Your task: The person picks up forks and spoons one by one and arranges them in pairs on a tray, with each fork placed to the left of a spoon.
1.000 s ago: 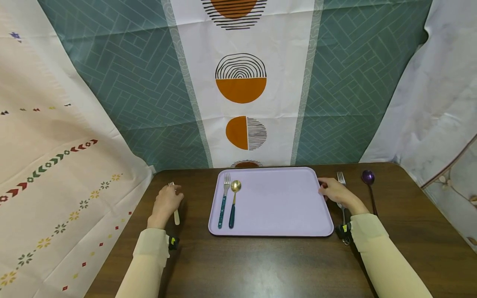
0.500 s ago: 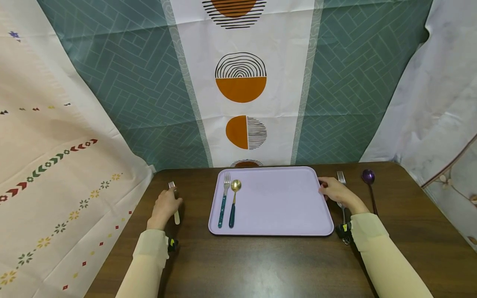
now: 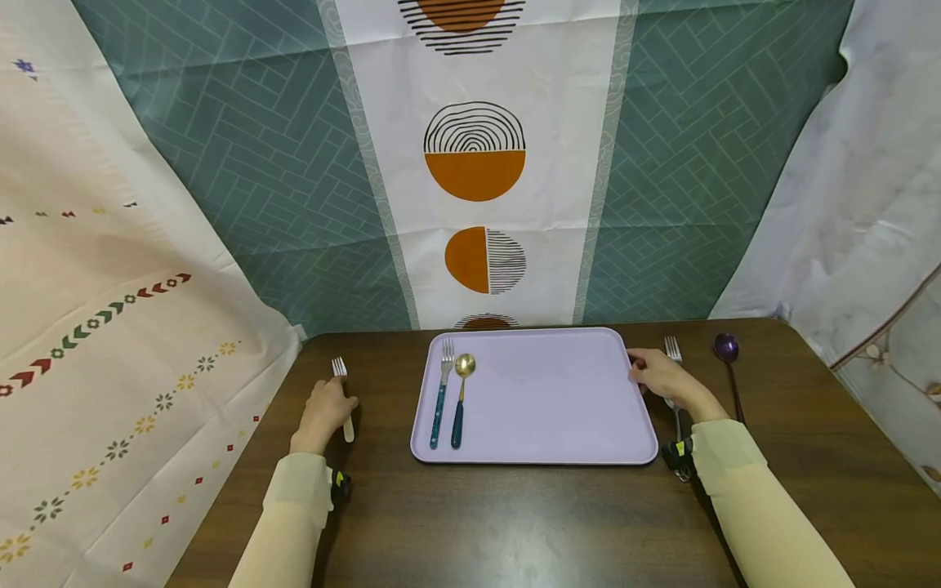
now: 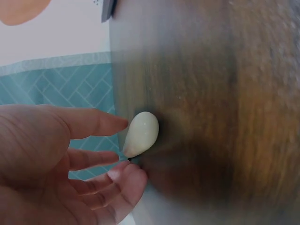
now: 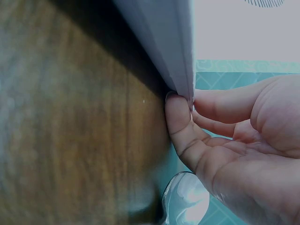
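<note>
In the head view my left hand is over a fork with a cream handle, its tines showing beyond the fingers. Up close in the left wrist view, the thumb and loosely bent fingers flank the rounded handle end; no firm grip shows. My right hand pinches the right edge of a lilac tray, thumb and finger on the rim. On the tray's left lie a teal-handled fork and a gold spoon with a dark green handle.
Partly under my right arm lies a silver fork. Farther right is a purple spoon. All rest on a brown wooden table, with a patterned cloth hanging behind its back edge.
My left hand has slid slightly towards me along the cream-handled fork, so more of its tines show. The fork, the tray and my right hand have stayed in place.
</note>
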`<action>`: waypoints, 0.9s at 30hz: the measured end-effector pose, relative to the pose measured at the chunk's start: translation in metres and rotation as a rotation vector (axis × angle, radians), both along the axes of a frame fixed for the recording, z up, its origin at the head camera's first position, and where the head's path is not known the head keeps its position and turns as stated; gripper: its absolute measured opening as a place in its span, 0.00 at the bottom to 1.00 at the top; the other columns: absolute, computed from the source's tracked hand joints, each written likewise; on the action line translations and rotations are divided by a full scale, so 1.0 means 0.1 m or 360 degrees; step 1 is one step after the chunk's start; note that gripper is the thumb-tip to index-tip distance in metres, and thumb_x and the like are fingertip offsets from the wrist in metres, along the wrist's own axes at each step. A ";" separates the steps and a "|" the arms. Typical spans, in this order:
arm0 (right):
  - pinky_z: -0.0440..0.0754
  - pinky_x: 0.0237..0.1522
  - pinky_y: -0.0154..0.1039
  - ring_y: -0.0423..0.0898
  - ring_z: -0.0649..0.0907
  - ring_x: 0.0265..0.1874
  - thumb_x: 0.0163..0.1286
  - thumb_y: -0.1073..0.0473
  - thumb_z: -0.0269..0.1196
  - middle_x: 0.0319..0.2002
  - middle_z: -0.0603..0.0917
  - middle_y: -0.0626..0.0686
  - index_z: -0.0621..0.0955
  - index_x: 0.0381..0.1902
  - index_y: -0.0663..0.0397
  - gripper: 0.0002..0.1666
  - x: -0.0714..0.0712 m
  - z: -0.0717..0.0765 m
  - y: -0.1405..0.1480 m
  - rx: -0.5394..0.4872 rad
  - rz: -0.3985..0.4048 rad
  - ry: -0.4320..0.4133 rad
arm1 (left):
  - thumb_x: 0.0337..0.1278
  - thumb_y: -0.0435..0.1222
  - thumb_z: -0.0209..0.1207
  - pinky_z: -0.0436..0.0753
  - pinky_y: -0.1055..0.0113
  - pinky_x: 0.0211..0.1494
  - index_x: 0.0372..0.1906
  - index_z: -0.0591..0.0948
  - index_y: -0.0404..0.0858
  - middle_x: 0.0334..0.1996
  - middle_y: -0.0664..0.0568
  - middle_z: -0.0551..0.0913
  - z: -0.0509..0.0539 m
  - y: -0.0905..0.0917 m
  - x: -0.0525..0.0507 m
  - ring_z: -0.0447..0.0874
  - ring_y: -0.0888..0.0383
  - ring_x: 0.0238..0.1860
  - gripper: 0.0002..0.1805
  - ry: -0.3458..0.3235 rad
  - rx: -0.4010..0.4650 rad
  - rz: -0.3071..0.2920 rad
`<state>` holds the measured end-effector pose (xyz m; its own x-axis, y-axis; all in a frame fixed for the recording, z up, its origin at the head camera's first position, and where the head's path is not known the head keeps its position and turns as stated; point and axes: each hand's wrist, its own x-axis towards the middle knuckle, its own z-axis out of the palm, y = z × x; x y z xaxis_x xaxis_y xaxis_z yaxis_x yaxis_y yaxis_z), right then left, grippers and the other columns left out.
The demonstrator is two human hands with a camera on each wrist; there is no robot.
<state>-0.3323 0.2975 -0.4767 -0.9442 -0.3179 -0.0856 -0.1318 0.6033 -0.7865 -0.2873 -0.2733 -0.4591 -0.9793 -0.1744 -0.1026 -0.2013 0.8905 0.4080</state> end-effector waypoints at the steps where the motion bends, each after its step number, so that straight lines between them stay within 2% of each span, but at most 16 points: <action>1: 0.83 0.37 0.43 0.50 0.80 0.34 0.74 0.72 0.52 0.38 0.79 0.63 0.59 0.71 0.88 0.33 0.00 0.00 0.00 0.0003 0.0000 0.0001 | 0.69 0.34 0.57 0.75 0.32 0.59 0.73 0.66 0.21 0.61 0.17 0.68 0.00 0.00 0.00 0.72 0.22 0.59 0.33 -0.0001 -0.0003 -0.0002; 15: 0.83 0.37 0.43 0.50 0.80 0.34 0.76 0.72 0.51 0.39 0.78 0.63 0.59 0.71 0.88 0.32 0.00 0.02 -0.01 0.0006 -0.0005 -0.0012 | 0.69 0.34 0.57 0.76 0.34 0.59 0.72 0.67 0.20 0.59 0.18 0.71 0.00 0.00 -0.02 0.73 0.24 0.59 0.32 -0.0013 -0.0035 -0.0013; 22: 0.83 0.38 0.43 0.50 0.81 0.33 0.76 0.72 0.51 0.39 0.78 0.63 0.59 0.71 0.88 0.32 0.01 0.02 0.00 0.0018 -0.0006 -0.0011 | 0.66 0.32 0.56 0.76 0.33 0.60 0.69 0.70 0.20 0.59 0.18 0.74 -0.01 -0.01 -0.03 0.73 0.24 0.60 0.30 0.0011 -0.0093 -0.0063; 27: 0.83 0.39 0.44 0.49 0.81 0.33 0.76 0.72 0.51 0.39 0.78 0.63 0.58 0.71 0.88 0.32 0.01 0.02 -0.01 0.0017 -0.0003 -0.0013 | 0.64 0.30 0.53 0.79 0.34 0.55 0.67 0.72 0.21 0.56 0.19 0.77 -0.02 -0.01 -0.02 0.76 0.24 0.56 0.27 0.0035 -0.0087 -0.0076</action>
<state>-0.3312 0.2964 -0.4750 -0.9442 -0.3149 -0.0968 -0.1239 0.6118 -0.7812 -0.2891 -0.2738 -0.4609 -0.9886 -0.1323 -0.0723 -0.1496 0.9199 0.3624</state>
